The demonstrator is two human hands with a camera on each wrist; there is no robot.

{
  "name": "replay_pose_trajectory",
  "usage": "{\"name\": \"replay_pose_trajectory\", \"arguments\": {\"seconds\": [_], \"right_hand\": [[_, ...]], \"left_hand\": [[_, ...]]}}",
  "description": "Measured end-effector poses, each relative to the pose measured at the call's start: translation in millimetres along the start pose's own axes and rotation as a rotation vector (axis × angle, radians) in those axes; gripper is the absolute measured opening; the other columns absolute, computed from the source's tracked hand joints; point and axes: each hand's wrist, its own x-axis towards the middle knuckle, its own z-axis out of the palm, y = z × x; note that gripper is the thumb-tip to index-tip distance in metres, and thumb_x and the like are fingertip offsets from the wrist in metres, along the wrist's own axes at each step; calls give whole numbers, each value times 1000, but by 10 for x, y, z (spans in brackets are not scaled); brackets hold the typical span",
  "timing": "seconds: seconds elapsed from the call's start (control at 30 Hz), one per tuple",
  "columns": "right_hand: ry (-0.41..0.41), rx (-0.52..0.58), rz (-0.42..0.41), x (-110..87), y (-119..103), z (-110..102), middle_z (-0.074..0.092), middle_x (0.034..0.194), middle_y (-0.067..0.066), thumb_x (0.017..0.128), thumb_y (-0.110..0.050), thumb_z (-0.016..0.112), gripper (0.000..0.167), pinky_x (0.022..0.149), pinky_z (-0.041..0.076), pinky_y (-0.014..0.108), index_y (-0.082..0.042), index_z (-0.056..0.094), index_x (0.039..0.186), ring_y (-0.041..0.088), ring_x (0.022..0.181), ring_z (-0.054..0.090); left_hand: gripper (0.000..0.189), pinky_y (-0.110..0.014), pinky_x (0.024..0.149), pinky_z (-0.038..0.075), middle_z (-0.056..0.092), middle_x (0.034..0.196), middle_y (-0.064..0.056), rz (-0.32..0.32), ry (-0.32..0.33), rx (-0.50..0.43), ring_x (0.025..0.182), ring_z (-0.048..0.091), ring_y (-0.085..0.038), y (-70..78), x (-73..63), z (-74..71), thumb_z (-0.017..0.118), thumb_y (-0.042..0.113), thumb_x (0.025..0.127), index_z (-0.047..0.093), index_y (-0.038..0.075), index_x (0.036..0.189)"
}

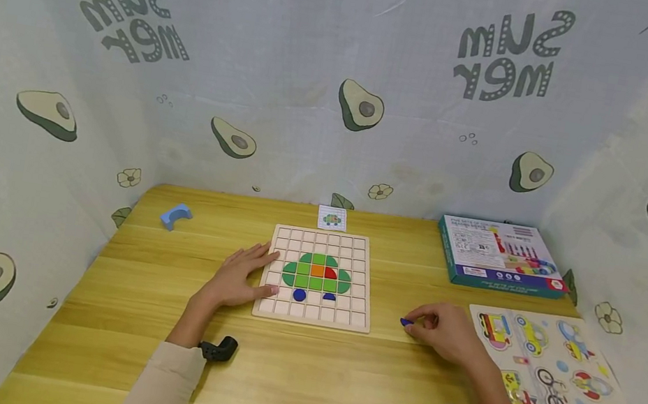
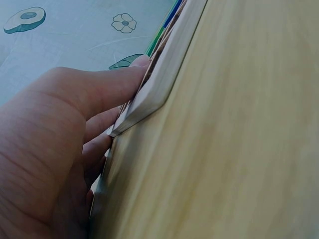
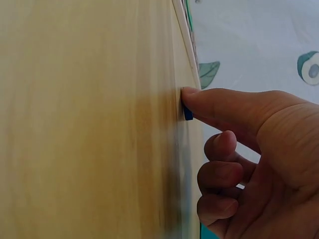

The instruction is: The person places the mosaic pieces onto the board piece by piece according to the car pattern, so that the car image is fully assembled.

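Note:
A pale wooden grid board (image 1: 313, 312) lies mid-table, with green, orange, red and blue pieces set in its squares as a car shape. Under the green body are a full blue circle (image 1: 299, 295) and, to its right, a blue half circle (image 1: 329, 296). My left hand (image 1: 238, 277) rests at the board's left edge, its thumb on the rim and fingers spread. To the right of the board, my right hand (image 1: 446, 331) pinches a small blue piece (image 3: 188, 112) between thumb and index finger, close over the table; its other fingers are curled.
Behind the board stands a small pattern card (image 1: 332, 218) showing a similar car. A blue arch block (image 1: 176, 215) lies at the back left. At the back right is a boxed toy set (image 1: 502, 257), and in front of it a vehicle picture puzzle board (image 1: 534, 362).

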Motion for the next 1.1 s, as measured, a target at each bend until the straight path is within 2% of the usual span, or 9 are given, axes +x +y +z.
{"name": "replay_pose_trajectory", "arguments": {"seconds": [0.37,0.67,0.9,1.1], "right_hand": [[41,-19,-16,37,-100,10,55,67,-4,92,-28,78,16,53,35,23,-15,83,102,10,58,45],[52,-6,-29,162,-243,66,54,67,-3,93,-27,78,17,54,35,24,-14,83,102,13,61,46],[50,3,-7,260,-390,116,53,68,-1,93,-27,78,15,57,35,25,-16,83,102,15,64,47],[44,18,-30,319,-506,167,52,67,-1,94,-24,77,16,56,34,26,-14,83,105,15,64,47]], "left_hand": [[79,-60,130,10,22,172,-6,-6,-5,-14,161,17,-33,16,-11,-10,68,51,93,40,20,160],[78,-59,130,10,22,172,-7,-7,-8,-16,160,17,-33,19,-24,-12,68,50,94,40,19,160],[78,-59,130,10,23,172,-7,-4,-3,-20,160,17,-33,28,-20,-19,68,50,94,40,19,160],[78,-59,130,10,23,172,-7,-3,-5,-18,160,17,-33,35,-17,-23,69,50,94,41,19,160]]}}
